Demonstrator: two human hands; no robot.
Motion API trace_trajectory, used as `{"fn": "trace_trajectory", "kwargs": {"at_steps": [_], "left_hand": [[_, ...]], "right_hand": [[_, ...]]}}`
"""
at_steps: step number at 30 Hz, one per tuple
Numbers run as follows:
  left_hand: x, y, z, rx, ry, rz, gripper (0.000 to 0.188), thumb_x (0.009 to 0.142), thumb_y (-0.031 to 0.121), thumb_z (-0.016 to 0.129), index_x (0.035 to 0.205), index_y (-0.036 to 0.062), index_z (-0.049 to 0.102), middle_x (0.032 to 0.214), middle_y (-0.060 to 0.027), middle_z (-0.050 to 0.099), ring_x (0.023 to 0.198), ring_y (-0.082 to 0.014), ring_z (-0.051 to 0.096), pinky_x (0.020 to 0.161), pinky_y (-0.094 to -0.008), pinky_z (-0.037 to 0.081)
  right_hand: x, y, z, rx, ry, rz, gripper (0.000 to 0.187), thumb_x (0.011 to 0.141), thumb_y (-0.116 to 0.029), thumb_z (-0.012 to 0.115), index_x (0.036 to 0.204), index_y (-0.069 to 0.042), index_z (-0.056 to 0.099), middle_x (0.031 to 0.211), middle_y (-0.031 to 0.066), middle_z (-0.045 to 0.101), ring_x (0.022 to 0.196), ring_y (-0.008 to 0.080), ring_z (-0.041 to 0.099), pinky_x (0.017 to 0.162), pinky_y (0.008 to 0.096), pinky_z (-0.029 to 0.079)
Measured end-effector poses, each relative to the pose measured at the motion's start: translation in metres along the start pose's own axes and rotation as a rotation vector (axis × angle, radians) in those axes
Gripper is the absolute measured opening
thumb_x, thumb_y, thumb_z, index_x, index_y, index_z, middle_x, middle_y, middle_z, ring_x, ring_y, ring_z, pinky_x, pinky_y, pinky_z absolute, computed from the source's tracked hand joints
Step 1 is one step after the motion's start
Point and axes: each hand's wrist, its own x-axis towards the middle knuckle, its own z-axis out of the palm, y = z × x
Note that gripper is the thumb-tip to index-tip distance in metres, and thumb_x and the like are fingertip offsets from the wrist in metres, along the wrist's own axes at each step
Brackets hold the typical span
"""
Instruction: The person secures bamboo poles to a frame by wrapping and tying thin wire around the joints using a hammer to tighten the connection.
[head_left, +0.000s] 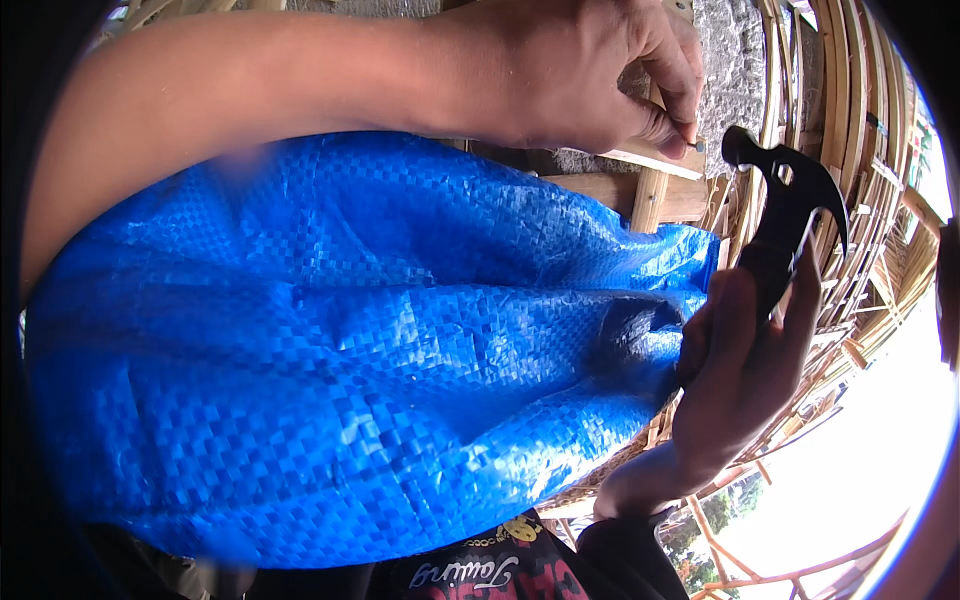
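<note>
My left hand (640, 75) reaches across the top, thumb and fingertips pinched on a small nail (699, 146) whose head points toward the hammer. A pale wooden strip (655, 160) lies just under those fingertips; whether the nail's tip touches it is hidden. On the right, my right hand (745, 360) is wrapped round the dark handle of a claw hammer (783, 185). The hammer's striking face is a short gap from the nail, its claw curving away to the right. A blue woven plastic sheet (380, 340) spreads over my lap, below the left forearm and beside the right hand.
Behind the left hand are wooden pieces (680, 197) and a rough grey surface (732, 70). Many thin split-wood strips (855, 100) curve along the right side. Bright daylight and a light wooden frame (715, 540) show at lower right. My dark printed shirt (470, 570) is at the bottom.
</note>
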Motion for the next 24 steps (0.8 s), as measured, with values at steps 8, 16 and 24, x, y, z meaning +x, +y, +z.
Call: {"fn": "trace_trajectory", "kwargs": {"at_steps": [8,16,24], "left_hand": [[-0.001,-0.002,0.006,0.014,0.028,0.020,0.021,0.084,0.031,0.076,0.081,0.0104,0.076,0.092,-0.0025,0.071,0.098,-0.0180,0.053,0.094,-0.0424,0.027],[0.003,-0.012,0.010,0.048,-0.002,0.005,0.024,0.084,0.032,0.076,0.081,0.0082,0.077,0.094,-0.0045,0.072,0.102,-0.0203,0.054,0.092,-0.0413,0.032],[0.000,-0.023,0.019,0.031,0.080,0.088,0.025,0.083,0.027,0.076,0.084,0.0024,0.076,0.095,-0.0114,0.072,0.098,-0.0236,0.055,0.091,-0.0378,0.045]], "right_hand": [[0.003,0.005,-0.014,-0.435,-0.083,-0.363,0.051,0.099,-0.015,0.057,0.148,-0.008,0.043,0.088,0.0085,0.061,0.054,0.0064,0.050,0.045,0.0208,0.037],[-0.002,0.000,-0.015,-0.080,0.017,-0.188,0.056,0.101,-0.014,0.055,0.152,-0.005,0.033,0.101,0.0125,0.064,0.078,0.0154,0.064,0.058,0.0256,0.048],[-0.003,0.015,0.002,-0.292,-0.011,-0.258,0.053,0.099,-0.011,0.060,0.148,-0.005,0.043,0.106,0.0119,0.067,0.073,0.0075,0.058,0.057,0.0188,0.043]]}}
